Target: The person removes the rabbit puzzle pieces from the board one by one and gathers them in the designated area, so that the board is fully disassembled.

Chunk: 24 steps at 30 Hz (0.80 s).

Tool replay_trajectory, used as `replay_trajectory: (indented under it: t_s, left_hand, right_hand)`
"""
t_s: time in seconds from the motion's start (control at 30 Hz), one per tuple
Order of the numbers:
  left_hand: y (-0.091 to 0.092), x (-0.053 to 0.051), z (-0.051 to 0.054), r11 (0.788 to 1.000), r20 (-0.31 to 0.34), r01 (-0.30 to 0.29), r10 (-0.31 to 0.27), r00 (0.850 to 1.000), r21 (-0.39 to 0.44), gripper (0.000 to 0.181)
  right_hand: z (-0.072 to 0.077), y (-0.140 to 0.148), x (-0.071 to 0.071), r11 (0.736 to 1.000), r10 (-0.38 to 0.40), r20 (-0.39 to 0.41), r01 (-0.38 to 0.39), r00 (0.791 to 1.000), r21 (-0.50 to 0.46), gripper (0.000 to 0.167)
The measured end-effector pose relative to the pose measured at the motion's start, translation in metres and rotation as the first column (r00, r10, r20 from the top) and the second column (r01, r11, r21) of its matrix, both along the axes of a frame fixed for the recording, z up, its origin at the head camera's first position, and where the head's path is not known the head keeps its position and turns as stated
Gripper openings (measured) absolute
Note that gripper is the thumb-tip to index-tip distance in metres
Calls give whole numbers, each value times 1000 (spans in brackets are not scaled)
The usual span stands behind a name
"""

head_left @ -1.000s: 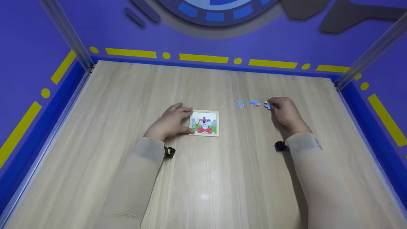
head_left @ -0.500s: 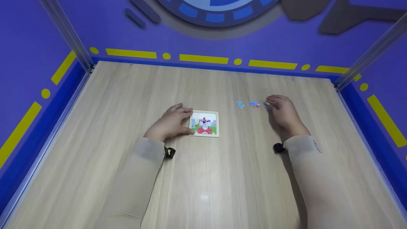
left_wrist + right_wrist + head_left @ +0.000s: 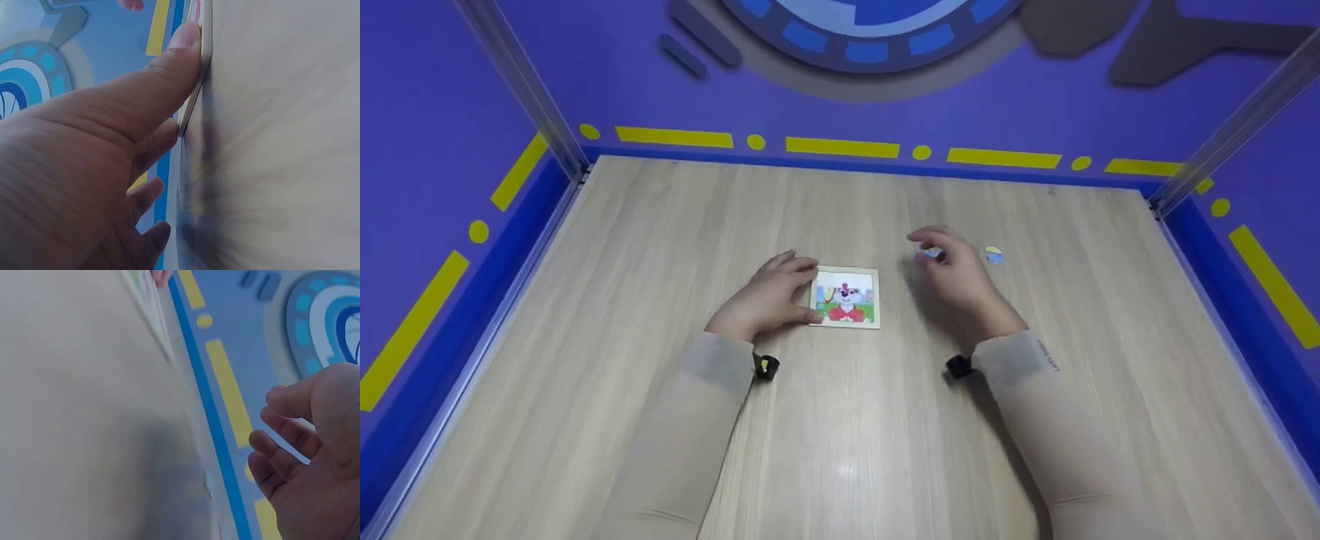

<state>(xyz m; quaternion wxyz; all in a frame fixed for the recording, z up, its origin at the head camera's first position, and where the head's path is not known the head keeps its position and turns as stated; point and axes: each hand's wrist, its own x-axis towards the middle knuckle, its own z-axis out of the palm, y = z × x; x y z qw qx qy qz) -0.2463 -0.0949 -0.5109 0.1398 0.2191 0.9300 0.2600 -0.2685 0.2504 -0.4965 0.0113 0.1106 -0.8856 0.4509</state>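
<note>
A small square picture puzzle (image 3: 846,300) in a pale frame lies on the table, showing a cartoon animal in red with a white band along the top. At its left side, my left hand (image 3: 769,298) rests its thumb and index finger on the frame's corners; the other fingers hang beside it. To the right, my right hand (image 3: 960,281) is above the table, thumb and fingertips apart, nothing held between them. A blue jigsaw piece (image 3: 931,253) shows between its thumb and index finger. Another jigsaw piece (image 3: 994,254), yellow and blue, lies farther right. The middle piece is hidden.
The wood-grain table (image 3: 840,420) carries everything. A purple back wall (image 3: 840,112) with yellow markings rises behind it, and similar side walls flank it. Metal posts (image 3: 540,112) stand at the back corners.
My right hand has let go of the rightmost jigsaw piece, which lies on the table, and has moved left over the other pieces. My left hand stays on the frame. The head view has shifted slightly.
</note>
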Motion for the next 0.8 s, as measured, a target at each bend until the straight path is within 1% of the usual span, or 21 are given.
replay_trajectory:
  t_s: [0.1, 0.2, 0.3, 0.37, 0.43, 0.5, 0.57, 0.6, 0.67, 0.8]
  left_hand:
    - [1, 0, -1, 1000, -3, 15, -15, 1000, 2, 89]
    - [1, 0, 0, 1000, 1, 15, -15, 1000, -4, 88]
    - [1, -1, 2, 1000, -8, 13, -14, 1000, -12, 87]
    - [1, -2, 2, 1000, -12, 17, -17, 1000, -16, 87]
    - [2, -2, 3, 1000, -7, 21, -21, 1000, -16, 87]
    - [1, -1, 3, 1000, -1, 23, -23, 1000, -20, 86]
    - [1, -1, 3, 1000, 0, 20, -20, 1000, -22, 86]
    - [0, -1, 4, 1000, -4, 18, -19, 1000, -22, 85]
    - [0, -1, 4, 1000, -13, 16, -17, 1000, -22, 85]
    - [-1, -1, 3, 999, -14, 25, -25, 1000, -22, 86]
  right_hand:
    - [5, -26, 5, 999, 36, 7, -36, 999, -11, 43]
    - [9, -48, 9, 996, 78, 4, -78, 997, -41, 49]
    - [11, -66, 12, 992, 100, -5, -100, 995, -81, 48]
    - [8, -74, 13, 991, 104, 6, -103, 995, -90, 45]
    - [4, -81, 16, 989, 101, 61, -93, 993, -115, 41]
    - [-2, -87, 18, 989, 104, 116, -91, 988, -113, 38]
    - [-7, -92, 19, 990, 117, 151, -102, 982, -101, 36]
    - [-10, -94, 19, 989, 126, 159, -112, 979, -92, 35]
    - [-15, -97, 19, 988, 150, 145, -143, 978, -55, 35]
    - [-23, -99, 19, 978, 207, 140, -207, 968, -12, 35]
